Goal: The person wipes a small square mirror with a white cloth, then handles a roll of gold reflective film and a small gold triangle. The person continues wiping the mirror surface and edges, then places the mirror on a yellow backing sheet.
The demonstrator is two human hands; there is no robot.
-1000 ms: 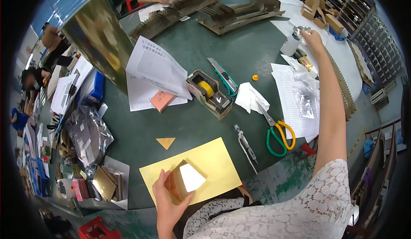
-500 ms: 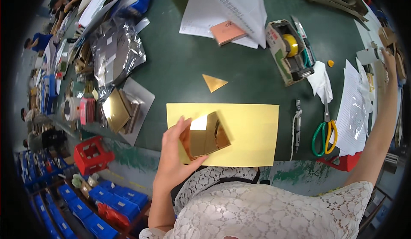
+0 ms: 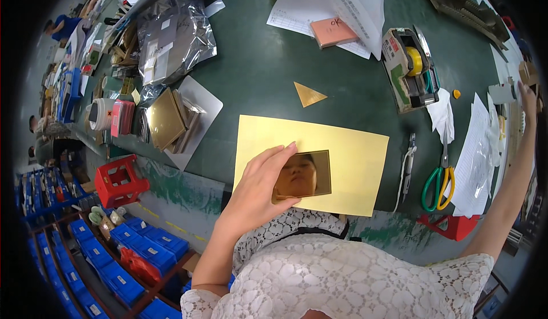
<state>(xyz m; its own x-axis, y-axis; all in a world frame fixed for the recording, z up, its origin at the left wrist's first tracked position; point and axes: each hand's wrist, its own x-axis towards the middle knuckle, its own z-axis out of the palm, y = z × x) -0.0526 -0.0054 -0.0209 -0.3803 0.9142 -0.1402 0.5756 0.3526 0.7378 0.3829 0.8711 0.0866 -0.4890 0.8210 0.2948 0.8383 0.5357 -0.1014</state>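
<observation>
My left hand (image 3: 260, 185) is closed on a small rectangular gold mirror plate (image 3: 317, 173), thumb on the near edge and fingers on the far edge. The plate is over a yellow sheet of paper (image 3: 359, 176) at the table's front edge; whether it rests flat on it I cannot tell. Part of the plate is hidden under the hand. A gold triangular piece (image 3: 308, 94) lies just beyond the sheet. Far out to the right, my right hand (image 3: 528, 99) reaches beside a small grey piece (image 3: 502, 94). Its fingers are too small and blurred to read.
Left are stacked gold plates (image 3: 166, 120), a plastic-wrapped stack (image 3: 177, 39) and a white jar (image 3: 101, 114). Right lie scissors (image 3: 438, 186), a cutter (image 3: 408, 165), a tape dispenser (image 3: 408, 70) and papers (image 3: 474, 153). A pink pad (image 3: 334, 32) sits on papers at the back.
The mirror plate has turned from tilted to squarer and flatter over the yellow sheet, still in my left hand. The whole view has shifted, and the sheet now appears slanted.
</observation>
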